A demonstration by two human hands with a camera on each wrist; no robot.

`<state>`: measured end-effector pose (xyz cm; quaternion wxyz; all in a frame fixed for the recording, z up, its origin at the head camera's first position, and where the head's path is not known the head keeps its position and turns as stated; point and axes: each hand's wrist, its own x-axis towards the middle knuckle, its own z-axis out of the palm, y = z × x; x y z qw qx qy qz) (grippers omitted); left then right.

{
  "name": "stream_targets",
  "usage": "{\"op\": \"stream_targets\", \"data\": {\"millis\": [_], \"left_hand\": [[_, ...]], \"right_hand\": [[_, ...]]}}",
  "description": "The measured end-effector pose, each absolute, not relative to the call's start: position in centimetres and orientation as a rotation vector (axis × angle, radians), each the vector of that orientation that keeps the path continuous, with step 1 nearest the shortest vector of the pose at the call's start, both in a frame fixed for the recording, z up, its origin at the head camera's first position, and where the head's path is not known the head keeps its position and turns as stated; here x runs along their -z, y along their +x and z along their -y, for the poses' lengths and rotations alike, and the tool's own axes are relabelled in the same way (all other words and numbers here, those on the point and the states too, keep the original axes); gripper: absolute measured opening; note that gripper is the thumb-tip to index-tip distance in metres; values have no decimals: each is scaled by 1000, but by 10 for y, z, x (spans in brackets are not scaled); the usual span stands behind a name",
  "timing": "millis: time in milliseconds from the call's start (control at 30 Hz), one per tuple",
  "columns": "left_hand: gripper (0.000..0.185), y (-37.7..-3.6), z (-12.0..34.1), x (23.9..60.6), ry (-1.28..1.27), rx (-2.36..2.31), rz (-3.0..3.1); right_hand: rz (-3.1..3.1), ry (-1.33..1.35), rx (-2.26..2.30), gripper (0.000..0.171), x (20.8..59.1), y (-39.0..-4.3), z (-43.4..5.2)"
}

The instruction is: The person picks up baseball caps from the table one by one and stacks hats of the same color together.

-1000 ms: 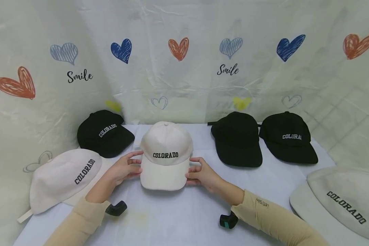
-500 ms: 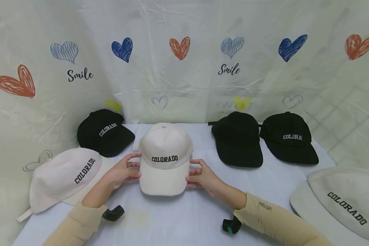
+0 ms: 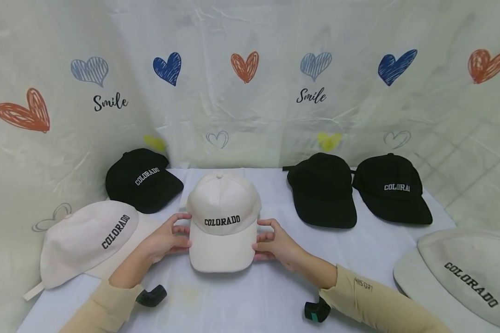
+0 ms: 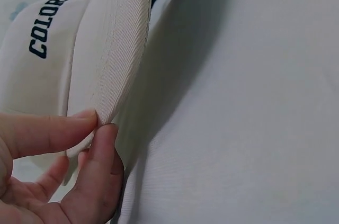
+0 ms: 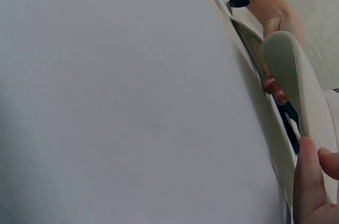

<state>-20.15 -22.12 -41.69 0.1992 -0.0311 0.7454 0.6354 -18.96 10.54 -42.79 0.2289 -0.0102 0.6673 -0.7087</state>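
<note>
Hands, two, both yours: left hand (image 3: 164,239), thumb and finger pinching the left edge of a cap's brim; right hand (image 3: 281,245), pinching the right edge likewise. Item held: middle white cap (image 3: 221,199), lettered COLORADO, at the centre of the worktop (image 3: 216,305), crown to the rear, brim (image 3: 221,254) towards you and raised over its shadow. Step in hand, as judged: positioning this cap by a matched two-sided hold. Next move, as judged: calls for your two pinches to travel together and level, lest the brim twist. Neighbours, your left: black cap (image 3: 127,182), behind a second white cap (image 3: 81,236). Your right: two black caps (image 3: 322,192) (image 3: 389,173), side by side. Nearer right: a third white cap (image 3: 439,289), cut off by the frame edge. Hard to make out: back of the held cap, hidden; whether its crown rests on the worktop, you cannot tell; last letters on the outer right-hand black cap, lost; none visible on its neighbour.
</note>
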Motion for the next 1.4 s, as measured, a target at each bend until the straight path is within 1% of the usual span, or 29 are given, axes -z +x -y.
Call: {"op": "stream_targets", "data": {"millis": [400, 533, 700, 867, 1167, 1400], "left_hand": [[78, -194, 222, 417, -32, -1760, -2086], [76, -193, 221, 416, -54, -1736, -2113], [76, -191, 219, 415, -36, -1674, -2167], [78, -190, 219, 414, -19, -1604, -2238], [76, -193, 219, 417, -29, -1451, -2366], [75, -194, 219, 412, -1, -1373, -2421]], "right_hand": [[-1813, -42, 1925, 66, 431, -184, -108], [-1815, -48, 1912, 65, 431, -182, -110], [-1824, -65, 1865, 67, 430, -181, -114], [-1815, -135, 1804, 70, 426, -181, -120], [-1842, -169, 1699, 64, 419, -186, -126], [-1854, -168, 1663, 61, 419, -192, -131]]}}
